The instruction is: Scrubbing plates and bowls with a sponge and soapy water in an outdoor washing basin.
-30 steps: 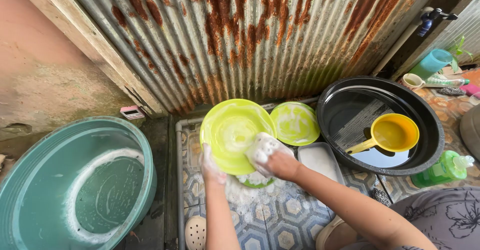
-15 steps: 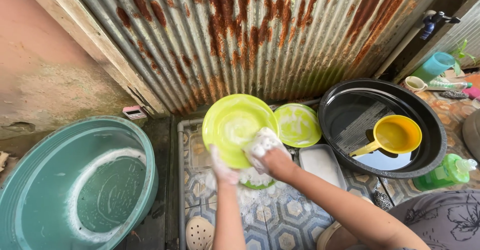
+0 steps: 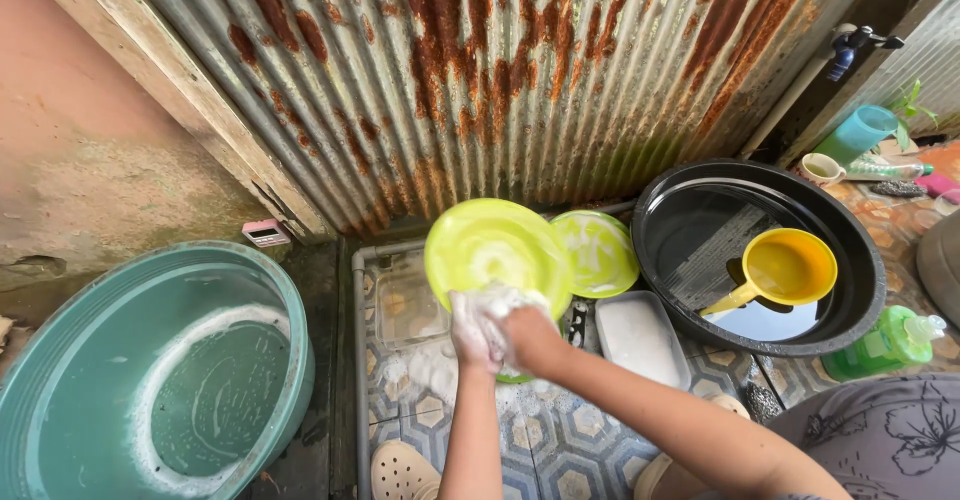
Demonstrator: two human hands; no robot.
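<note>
My left hand (image 3: 468, 332), covered in suds, grips the lower edge of a lime-green plate (image 3: 496, 252) held tilted above the tiled floor. My right hand (image 3: 530, 340) presses a soapy white sponge (image 3: 496, 305) against the plate's lower rim, right next to the left hand. A second soapy green plate (image 3: 597, 252) leans just to the right of the held one. Under my hands a green dish with foam is partly hidden.
A large teal basin (image 3: 60, 380) with sudsy water stands at left. A black tub (image 3: 858, 250) of water with a yellow dipper (image 3: 783, 268) sits at right, a green soap bottle (image 3: 880, 344) beside it. A white tray (image 3: 640, 338), a clear container (image 3: 403, 305) and a rusty corrugated wall (image 3: 500, 70) surround the spot.
The plate has shifted right and a little up. My right hand with the sponge slid from the plate's face down to its lower rim, close to my left hand.
</note>
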